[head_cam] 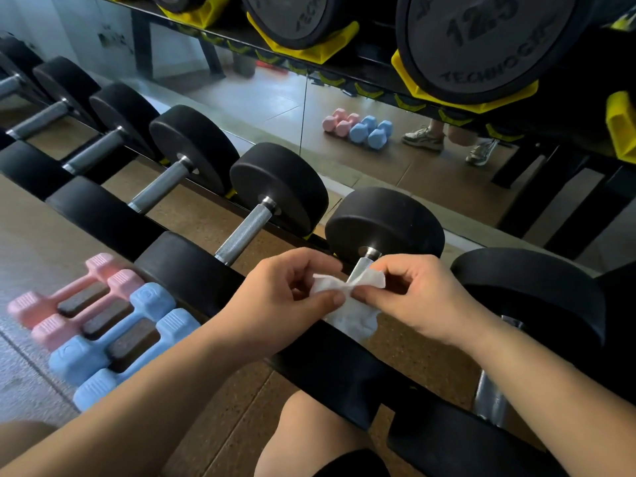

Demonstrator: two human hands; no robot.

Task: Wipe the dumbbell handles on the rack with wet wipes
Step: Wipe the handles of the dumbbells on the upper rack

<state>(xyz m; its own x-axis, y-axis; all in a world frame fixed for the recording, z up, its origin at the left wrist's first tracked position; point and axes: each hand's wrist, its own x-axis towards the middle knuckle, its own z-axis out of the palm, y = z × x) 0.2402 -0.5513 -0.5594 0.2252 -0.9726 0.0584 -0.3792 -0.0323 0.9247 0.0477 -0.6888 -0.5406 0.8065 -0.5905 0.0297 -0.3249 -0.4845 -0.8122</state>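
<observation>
Lower row of the rack (309, 237), looking down at a line of black dumbbells w/ knurled steel grips. Both hands are on the wipe (356, 313), which is white, crumpled and draped over the handle (362, 266) of the dumbbell (385, 222) second from the right, up near its far head. Left hand (289, 287) pinches the wipe's left side btw thumb and fingertips, other fingers curled in. Right hand (420, 297) pinches the right corner w/ thumb and index, rest of the fingers loosely bent. The two thumbs nearly meet over the middle of the wipe. Only a short bit of bare steel shows above the wipe, right next to the collar; the wipe's lower part bunches up and hangs down onto the near head, so most of the handle is hidden. Next dumbbell to the left has its grip (246, 232) fully bare, and the ones beyond it too. Further right there's another one, partly cut off by the right forearm. On the floor (31, 246) to the left, just beside the near heads, sit a pair of pink dumbbells (69, 297) and a pair of blue dumbbells (120, 342), side by side, a bit blurred. Mirror (261, 108) behind the rack shows the same pink/blue set and a pair of sneakers (423, 137). Top shelf holds bigger heads in yellow cradles (464, 94), one marked 12.5 (481, 39). A bare knee (309, 425) pokes in at the bottom, btw the forearms.
</observation>
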